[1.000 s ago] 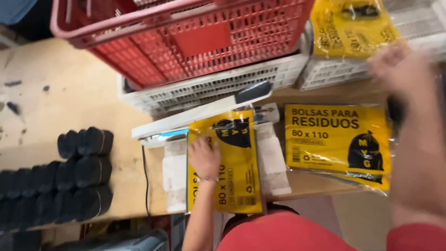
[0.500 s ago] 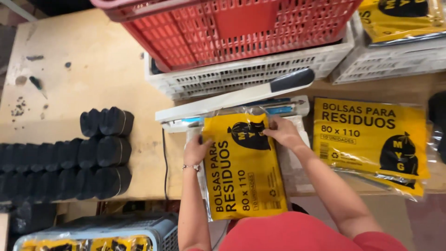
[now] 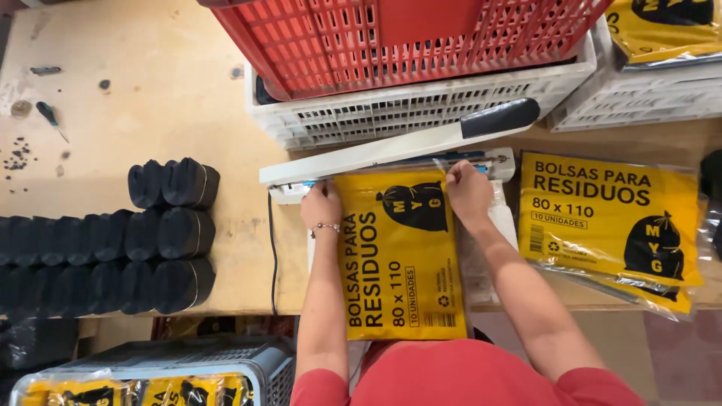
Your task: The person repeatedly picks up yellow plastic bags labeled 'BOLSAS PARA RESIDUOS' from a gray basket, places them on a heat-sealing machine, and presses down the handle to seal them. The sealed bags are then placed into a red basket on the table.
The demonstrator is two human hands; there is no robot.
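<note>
A wooden table (image 3: 150, 90) carries a red crate (image 3: 406, 37) stacked on one of two white crates (image 3: 421, 113), beside three rows of black rolls (image 3: 98, 248) and a pile of yellow packets (image 3: 609, 225). In front, a white heat sealer (image 3: 398, 146) stands with its arm raised over one yellow packet (image 3: 398, 256). The left hand (image 3: 322, 207) and right hand (image 3: 468, 192) each pinch a top corner of that packet with curled fingers, holding its edge at the sealer.

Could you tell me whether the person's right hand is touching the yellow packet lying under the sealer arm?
Touching: the head view shows the right hand gripping the yellow packet's top corner.
</note>
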